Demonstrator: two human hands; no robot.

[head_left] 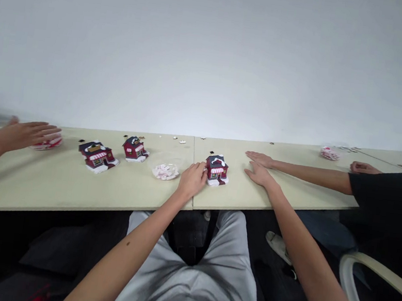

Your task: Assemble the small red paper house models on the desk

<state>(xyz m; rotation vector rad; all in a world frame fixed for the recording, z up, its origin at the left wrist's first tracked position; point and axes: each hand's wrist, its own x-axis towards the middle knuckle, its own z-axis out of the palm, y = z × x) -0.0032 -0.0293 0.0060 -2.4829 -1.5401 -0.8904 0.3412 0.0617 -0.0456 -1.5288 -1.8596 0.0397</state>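
A small red model house (216,172) with a dark roof, white snow-like trim and a striped awning stands on the pale table (136,196). My left hand (193,180) is at its left side, fingers closed together against the wall; the fingertips are partly hidden. To the right, my right hand (261,174) lies on the table with its fingers apart, holding nothing. Left of my left hand is a clear plastic bowl (165,171) with small white pieces in it. Two similar model houses, a larger one (98,157) and a smaller one (135,150), stand farther left.
A co-worker's hand (258,157) lies flat just beyond my right hand; another hand (365,168) rests farther right. At far left, a person's hand (30,134) hovers by a red-and-white container (50,142). Small loose pieces (182,142) lie along the back edge.
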